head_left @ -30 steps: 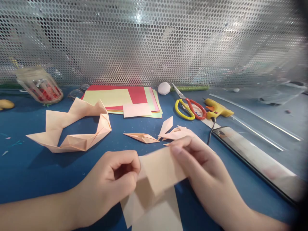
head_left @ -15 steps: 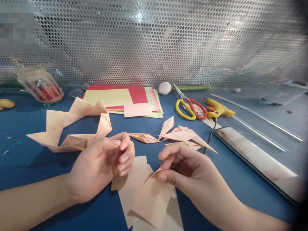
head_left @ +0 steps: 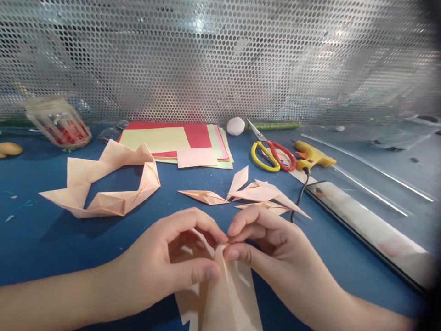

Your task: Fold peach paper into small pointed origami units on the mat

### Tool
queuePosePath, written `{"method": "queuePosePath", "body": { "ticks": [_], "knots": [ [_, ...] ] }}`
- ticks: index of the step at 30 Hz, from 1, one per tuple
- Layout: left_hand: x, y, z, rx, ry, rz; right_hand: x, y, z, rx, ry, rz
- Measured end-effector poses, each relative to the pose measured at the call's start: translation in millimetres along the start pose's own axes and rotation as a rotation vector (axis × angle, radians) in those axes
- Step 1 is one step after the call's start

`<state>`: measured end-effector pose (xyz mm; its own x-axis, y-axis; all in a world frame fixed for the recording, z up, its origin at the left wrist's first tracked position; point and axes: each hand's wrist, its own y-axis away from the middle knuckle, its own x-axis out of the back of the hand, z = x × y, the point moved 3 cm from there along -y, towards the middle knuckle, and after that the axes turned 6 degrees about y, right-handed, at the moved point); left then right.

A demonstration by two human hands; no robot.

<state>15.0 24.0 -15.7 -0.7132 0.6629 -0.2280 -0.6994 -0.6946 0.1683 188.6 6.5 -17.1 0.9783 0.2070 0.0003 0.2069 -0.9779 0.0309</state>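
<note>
left hand [head_left: 155, 257] and right hand [head_left: 282, 250] both gripped a bent peach sheet [head_left: 220, 296] at its far end. a folded paper ring [head_left: 82, 174] stood on the desk [head_left: 31, 239]

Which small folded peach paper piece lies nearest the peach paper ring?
The slim, pointed peach paper piece, leftmost, its tip toward the peach paper ring; the other folded pieces lie farther right.

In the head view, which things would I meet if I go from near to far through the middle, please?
Bent paper at the fingers → slim folded paper piece → stack of coloured paper → perforated metal screen.
</note>
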Motion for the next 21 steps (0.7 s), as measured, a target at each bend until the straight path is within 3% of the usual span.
{"method": "queuePosePath", "body": {
  "ticks": [9, 15, 21],
  "knots": [
    [-0.8, 1.5, -1.1, 0.078, 0.063, -0.054, -2.5, -0.8, 4.2, 0.007, -0.105, -0.040],
    [0.1, 2.1, 1.7, 0.073, -0.110, -0.050, -2.4, -2.1, 1.8, 0.026, -0.147, -0.083],
    [-0.9, 1.5, 4.8, 0.025, -0.200, -0.066, 1.0, -3.4, -2.6, 0.074, -0.039, -0.027]
  ]
}}
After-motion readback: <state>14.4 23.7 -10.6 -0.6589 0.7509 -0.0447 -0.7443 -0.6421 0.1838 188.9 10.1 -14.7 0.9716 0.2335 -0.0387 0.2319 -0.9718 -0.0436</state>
